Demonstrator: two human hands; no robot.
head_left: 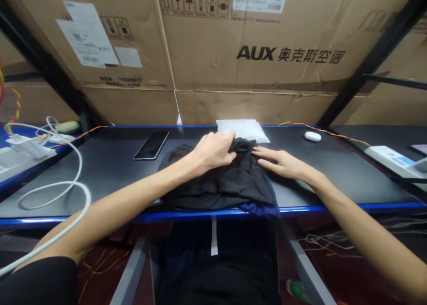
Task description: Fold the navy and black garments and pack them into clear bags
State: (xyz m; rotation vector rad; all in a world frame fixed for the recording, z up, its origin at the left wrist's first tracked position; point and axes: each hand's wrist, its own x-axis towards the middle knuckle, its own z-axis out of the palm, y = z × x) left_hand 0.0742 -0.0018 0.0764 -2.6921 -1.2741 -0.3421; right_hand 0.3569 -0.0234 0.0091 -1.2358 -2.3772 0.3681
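Observation:
A black garment [213, 187] with dark blue parts along its lower right edge lies bunched on the table's front half. With fingers curled, my left hand [215, 150] grips the cloth near its top; the fingertips are partly hidden. Just right of that grip, a rolled or gathered fold [242, 145] sticks up from the fabric. My right hand [278, 162] lies beside the fold, fingers stretched out and tips at the garment's right edge. Behind the cloth rests a white packet or stack of sheets [245, 129].
A phone [151, 145] lies left of the garment, and a small white case [312, 136] sits at the right back. White cable [85, 191] loops over the left side. A power strip [395, 158] is at the right. Large cardboard boxes [253, 78] stand behind the table.

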